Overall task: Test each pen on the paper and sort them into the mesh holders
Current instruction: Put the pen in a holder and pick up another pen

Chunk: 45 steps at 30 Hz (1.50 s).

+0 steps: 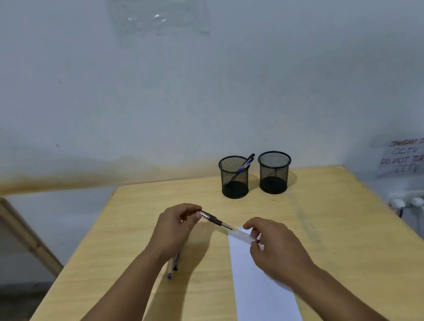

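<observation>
The pen (215, 220) hangs above the table (328, 226), spanning the gap between both hands, its long axis running from upper left down to lower right with the tip toward the paper (264, 297). The left hand (174, 228) pinches its upper end, and the right hand (273, 245) pinches a clear cap (244, 233) at its lower end, over the paper's far edge.

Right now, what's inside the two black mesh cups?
The left mesh holder has two pens leaning inside. The right mesh holder shows no pens, though its dark bottom is hard to see.
</observation>
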### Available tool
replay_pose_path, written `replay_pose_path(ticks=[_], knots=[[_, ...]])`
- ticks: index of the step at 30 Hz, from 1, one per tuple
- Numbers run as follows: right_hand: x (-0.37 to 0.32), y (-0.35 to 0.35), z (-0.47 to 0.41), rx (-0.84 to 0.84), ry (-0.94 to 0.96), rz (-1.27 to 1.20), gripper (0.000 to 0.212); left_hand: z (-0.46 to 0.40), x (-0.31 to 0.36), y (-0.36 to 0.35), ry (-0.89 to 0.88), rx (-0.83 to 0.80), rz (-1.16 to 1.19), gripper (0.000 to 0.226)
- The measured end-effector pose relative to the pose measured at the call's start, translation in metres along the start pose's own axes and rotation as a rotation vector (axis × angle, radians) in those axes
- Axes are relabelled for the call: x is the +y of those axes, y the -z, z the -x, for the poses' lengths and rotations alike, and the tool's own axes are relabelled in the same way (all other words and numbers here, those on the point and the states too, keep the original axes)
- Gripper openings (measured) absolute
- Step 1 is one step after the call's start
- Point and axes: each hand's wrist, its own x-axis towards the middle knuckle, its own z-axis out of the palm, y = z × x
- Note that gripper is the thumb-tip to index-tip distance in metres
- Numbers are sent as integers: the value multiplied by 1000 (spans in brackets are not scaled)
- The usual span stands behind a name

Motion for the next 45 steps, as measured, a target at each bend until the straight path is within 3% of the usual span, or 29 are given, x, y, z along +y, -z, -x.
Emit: replay_pose_path(ticks=[10,18,23,32,36,42,45], knots=[[15,13,-7,-111,81,143,26,46,17,-55,260,-34,471,9],[7,15,-27,-165,0,-58,7,45,22,-59,205,57,431,11],[3,13,-31,-363,-74,-211,14,49,17,-63,161,9,374,16],[2,-8,-24,-125,-47,-236,5,53,14,-61,179,20,438,14],[3,-8,-21,-131,-56,-230,3,53,17,-56,177,16,439,13],[10,3,-22,-128,-126,-310,21,41,15,-59,312,82,641,13],[15,6,-20,-102,-269,-581,36,34,15,-54,344,181,517,14]])
